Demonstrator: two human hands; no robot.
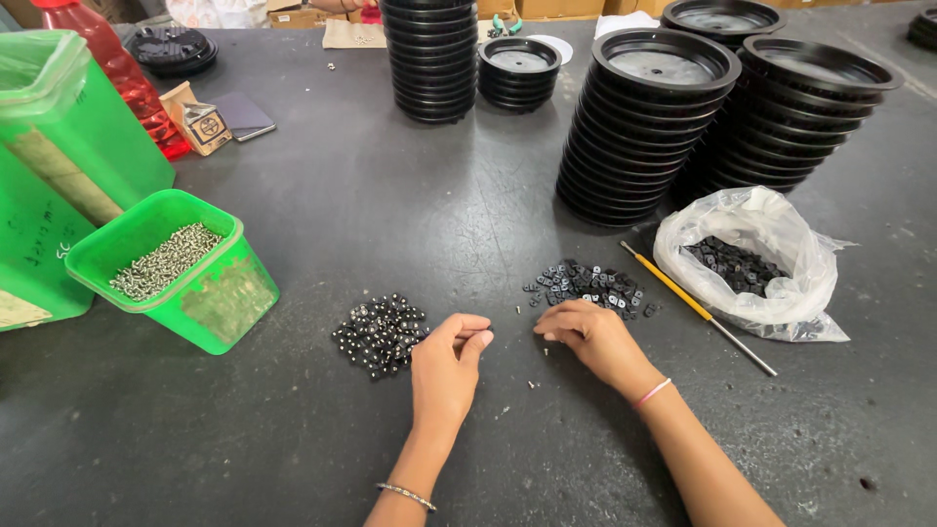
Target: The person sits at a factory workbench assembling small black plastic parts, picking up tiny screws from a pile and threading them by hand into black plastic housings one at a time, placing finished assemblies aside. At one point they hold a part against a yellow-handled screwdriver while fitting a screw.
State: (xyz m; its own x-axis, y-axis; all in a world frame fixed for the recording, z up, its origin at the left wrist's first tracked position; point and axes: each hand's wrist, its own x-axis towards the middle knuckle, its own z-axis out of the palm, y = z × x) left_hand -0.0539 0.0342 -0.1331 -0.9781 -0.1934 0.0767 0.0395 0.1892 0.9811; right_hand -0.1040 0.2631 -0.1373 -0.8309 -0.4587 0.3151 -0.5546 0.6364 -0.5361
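My left hand [446,369] rests on the dark table [293,429] with thumb and forefinger pinched together, though I cannot tell whether anything small sits between them; the pile of assembled black pieces [380,334] lies just beside those fingertips, to their left. My right hand [590,339] has its fingers curled together, their tips touching the near edge of the loose black squares [589,285] just beyond them.

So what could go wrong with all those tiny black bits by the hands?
The loose black pieces lie right by the right hand, so a sweep could scatter them. The finished pile sits close to the left hand and might get mixed up. The tilted green bin of screws could perhaps spill.
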